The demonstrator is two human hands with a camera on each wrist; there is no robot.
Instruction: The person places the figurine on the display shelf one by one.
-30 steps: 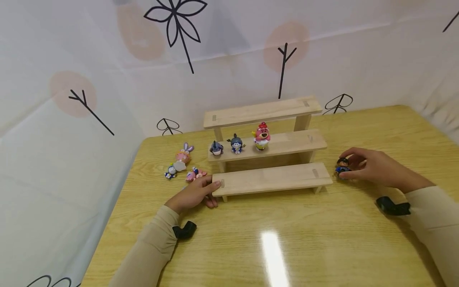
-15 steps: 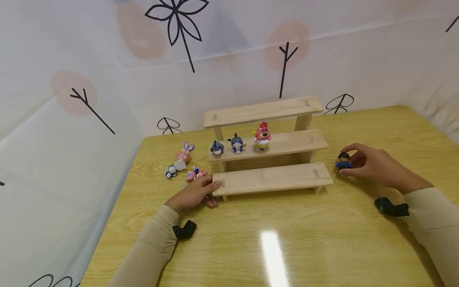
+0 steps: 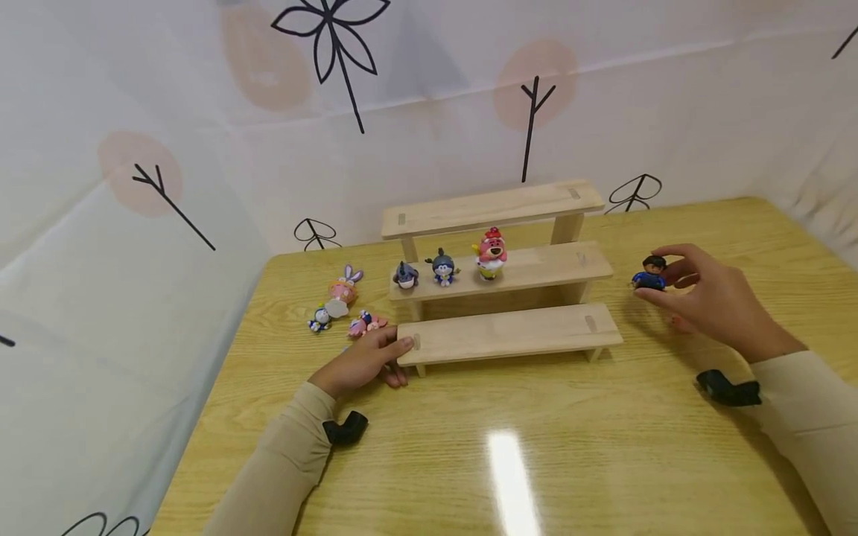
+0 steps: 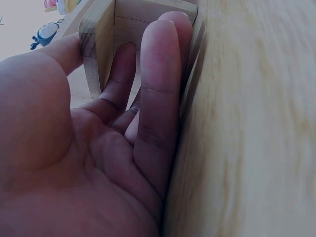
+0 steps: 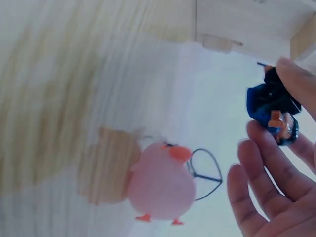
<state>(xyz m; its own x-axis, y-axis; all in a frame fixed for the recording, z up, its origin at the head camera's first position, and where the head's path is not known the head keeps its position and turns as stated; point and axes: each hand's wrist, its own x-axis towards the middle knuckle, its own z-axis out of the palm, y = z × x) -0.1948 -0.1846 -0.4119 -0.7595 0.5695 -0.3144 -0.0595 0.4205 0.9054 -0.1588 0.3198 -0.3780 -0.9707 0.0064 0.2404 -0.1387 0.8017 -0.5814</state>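
Note:
In the head view, my right hand [image 3: 713,294] pinches a small toy figure [image 3: 649,274] with black hair and blue clothes, held above the table right of the stand. The right wrist view shows the toy figure [image 5: 274,101] between thumb and fingertips. My left hand [image 3: 365,361] grips the left end of the stepped wooden display stand [image 3: 509,333], thumb on the lowest shelf's top, other fingers below. The left wrist view has the left hand's fingers [image 4: 158,84] beside the stand's wooden end [image 4: 96,49]. A pink bird toy [image 5: 163,185] stands on the table below the right hand.
On the middle shelf stand a grey-blue donkey figure [image 3: 405,275], a dark-hatted figure [image 3: 443,268] and a pink bear figure [image 3: 491,254]. Left of the stand lie a rabbit-eared figure [image 3: 343,289], a blue-white figure [image 3: 320,319] and a pink figure [image 3: 366,324]. A patterned cloth [image 3: 429,149] hangs behind.
My right hand has lifted the toy figure up from the table and slightly to the right, uncovering a bit of the pink toy. The left hand stays at the stand's end.

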